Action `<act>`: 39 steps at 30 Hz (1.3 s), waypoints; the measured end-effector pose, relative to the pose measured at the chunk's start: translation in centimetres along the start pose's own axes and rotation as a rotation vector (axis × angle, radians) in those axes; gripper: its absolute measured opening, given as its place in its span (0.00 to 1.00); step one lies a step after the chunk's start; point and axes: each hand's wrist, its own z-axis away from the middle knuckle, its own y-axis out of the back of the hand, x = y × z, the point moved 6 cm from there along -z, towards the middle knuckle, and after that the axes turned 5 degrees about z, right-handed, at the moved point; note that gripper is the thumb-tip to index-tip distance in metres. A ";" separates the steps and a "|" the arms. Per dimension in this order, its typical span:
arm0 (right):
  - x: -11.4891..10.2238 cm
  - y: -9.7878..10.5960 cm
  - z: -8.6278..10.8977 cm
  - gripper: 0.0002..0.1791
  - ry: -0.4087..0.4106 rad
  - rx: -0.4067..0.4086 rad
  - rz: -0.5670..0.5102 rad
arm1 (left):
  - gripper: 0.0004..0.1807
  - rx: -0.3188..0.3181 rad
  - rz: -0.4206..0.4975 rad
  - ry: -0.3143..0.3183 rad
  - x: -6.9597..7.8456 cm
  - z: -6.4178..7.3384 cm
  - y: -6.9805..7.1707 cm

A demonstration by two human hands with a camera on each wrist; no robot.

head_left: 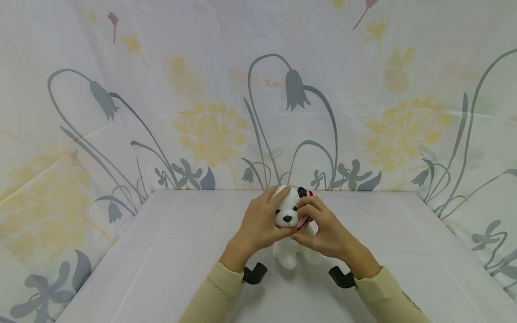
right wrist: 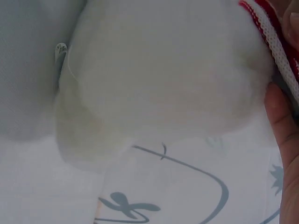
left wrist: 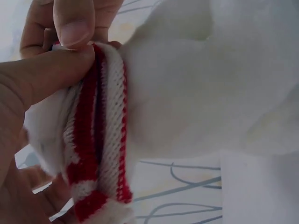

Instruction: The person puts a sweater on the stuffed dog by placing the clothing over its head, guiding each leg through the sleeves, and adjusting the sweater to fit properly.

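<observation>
A white plush dog [head_left: 287,211] with a black nose and a black ear stands at the middle of the white table, facing the head camera. Around its neck goes a red-and-white knitted scarf [left wrist: 112,121], its bands folded in the left wrist view. My left hand [head_left: 260,222] grips the side of the dog's head, fingers over the top and thumb on the scarf under the chin. On the other side my right hand [head_left: 327,226] pinches the scarf by the cheek. The two thumb tips nearly meet below the muzzle. In the right wrist view the dog's white body [right wrist: 163,84] fills the middle.
The white tabletop [head_left: 181,251] runs back to a hanging cloth [head_left: 226,80] printed with grey and yellow flowers. Black wrist mounts [head_left: 255,273] stick out under both forearms. A small tag [right wrist: 60,49] hangs from the dog's body.
</observation>
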 end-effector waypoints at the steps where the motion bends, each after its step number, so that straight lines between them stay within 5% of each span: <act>1: -0.2 0.0 -0.1 0.25 -0.003 -0.007 0.005 | 0.48 -0.015 -0.004 0.003 -0.1 0.0 0.0; 9: -0.3 0.6 -0.2 0.31 -0.083 -0.092 0.119 | 0.39 -0.038 0.055 -0.019 -0.5 0.1 0.6; 20: 0.1 1.4 0.0 0.36 -0.096 -0.213 0.244 | 0.34 -0.103 0.179 -0.077 -0.1 0.7 0.8; 29: 0.8 1.0 0.2 0.29 -0.058 -0.143 0.127 | 0.35 -0.143 0.225 -0.108 0.3 0.9 0.4; 39: 1.0 0.4 0.4 0.23 -0.027 -0.074 0.158 | 0.33 -0.183 0.315 -0.087 -0.7 1.1 0.7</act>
